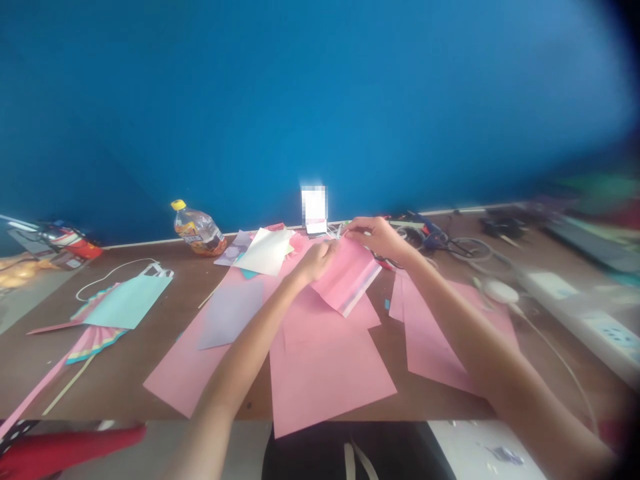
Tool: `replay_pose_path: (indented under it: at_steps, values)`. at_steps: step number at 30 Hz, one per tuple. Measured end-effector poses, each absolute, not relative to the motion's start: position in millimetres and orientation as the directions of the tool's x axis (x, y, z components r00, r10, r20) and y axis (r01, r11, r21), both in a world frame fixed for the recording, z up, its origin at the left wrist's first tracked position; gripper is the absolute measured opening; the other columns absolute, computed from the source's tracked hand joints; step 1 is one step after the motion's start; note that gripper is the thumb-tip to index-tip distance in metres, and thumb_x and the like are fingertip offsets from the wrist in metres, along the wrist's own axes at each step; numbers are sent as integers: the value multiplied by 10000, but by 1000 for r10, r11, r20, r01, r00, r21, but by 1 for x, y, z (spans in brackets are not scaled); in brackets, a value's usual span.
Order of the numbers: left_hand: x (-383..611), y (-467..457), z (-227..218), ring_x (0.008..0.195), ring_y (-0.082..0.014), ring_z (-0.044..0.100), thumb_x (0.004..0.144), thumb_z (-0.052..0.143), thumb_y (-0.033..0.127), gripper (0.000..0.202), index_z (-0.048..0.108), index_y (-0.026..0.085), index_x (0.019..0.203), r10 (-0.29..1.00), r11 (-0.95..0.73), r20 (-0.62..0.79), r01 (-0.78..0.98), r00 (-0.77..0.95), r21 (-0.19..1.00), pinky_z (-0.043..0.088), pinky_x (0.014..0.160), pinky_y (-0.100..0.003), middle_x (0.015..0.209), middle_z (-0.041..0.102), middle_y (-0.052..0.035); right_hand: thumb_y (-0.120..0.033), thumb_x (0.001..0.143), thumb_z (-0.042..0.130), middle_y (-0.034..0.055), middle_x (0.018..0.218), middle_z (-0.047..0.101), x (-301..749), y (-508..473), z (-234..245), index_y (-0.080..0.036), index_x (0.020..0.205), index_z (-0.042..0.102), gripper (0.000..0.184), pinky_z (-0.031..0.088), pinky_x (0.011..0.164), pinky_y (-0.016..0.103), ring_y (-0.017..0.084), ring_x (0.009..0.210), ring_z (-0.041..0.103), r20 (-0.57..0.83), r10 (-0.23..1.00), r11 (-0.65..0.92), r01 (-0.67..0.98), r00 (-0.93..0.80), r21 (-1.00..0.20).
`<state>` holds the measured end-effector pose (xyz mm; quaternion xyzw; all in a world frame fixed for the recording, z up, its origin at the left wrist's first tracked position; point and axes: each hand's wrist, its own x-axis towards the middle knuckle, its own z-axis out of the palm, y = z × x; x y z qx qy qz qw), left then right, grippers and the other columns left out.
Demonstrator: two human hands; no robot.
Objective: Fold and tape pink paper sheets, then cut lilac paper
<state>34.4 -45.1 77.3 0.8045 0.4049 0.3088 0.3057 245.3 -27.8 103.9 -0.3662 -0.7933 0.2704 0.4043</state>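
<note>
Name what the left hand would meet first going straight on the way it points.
Beyond the pink paper it holds, the left hand would probably meet the right hand; depth is unclear.

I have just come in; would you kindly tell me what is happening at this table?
A person's left hand grips a pink paper piece with a striped edge, while the right hand bends over its far end, its exact grip unclear. More pink sheets lie beneath on the table, with a bottle to the left.

You have two hands [319, 260], one stripe-edged pink piece [350, 275], one cream sheet [265, 252], one mint card [127, 301], one bottle [200, 233], and pink sheets [330, 380] overlapping too much to count.
</note>
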Motion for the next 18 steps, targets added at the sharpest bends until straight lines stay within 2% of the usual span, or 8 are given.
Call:
replay_pose_path:
  at_steps: [4, 7, 13, 18]
  values:
    - [37, -46, 78, 684, -135, 457, 996, 253, 555, 455, 487, 182, 881, 832, -510, 301, 429, 465, 746, 358, 668, -270, 731, 496, 4, -438, 886, 583, 78, 989, 725, 244, -30, 106, -187, 960, 746, 308, 462, 790, 328, 221, 890, 636, 449, 797, 583, 320, -404, -747]
    - [38, -45, 78, 699, -135, 483, 1000, 278, 536, 428, 508, 177, 960, 835, -514, 314, 437, 451, 738, 361, 668, -257, 753, 528, 2, -445, 885, 583, 81, 994, 727, 243, -32, 108, -180, 966, 741, 319, 464, 808, 335, 227, 904, 640, 442, 805, 570, 309, -396, -762]
    - [39, -43, 74, 725, -141, 505, 1007, 262, 520, 439, 491, 173, 865, 828, -530, 330, 438, 454, 727, 379, 691, -260, 755, 534, -7, -473, 885, 575, 82, 975, 731, 239, -33, 105, -172, 944, 736, 346, 457, 782, 319, 207, 849, 639, 435, 811, 564, 325, -390, -759]
    - [39, -42, 73, 677, -134, 477, 1005, 268, 512, 448, 453, 173, 778, 818, -548, 339, 448, 466, 707, 366, 660, -261, 706, 502, -2, -450, 889, 566, 70, 926, 730, 239, -31, 103, -171, 913, 728, 324, 446, 742, 300, 197, 820, 636, 436, 814, 562, 329, -384, -759]
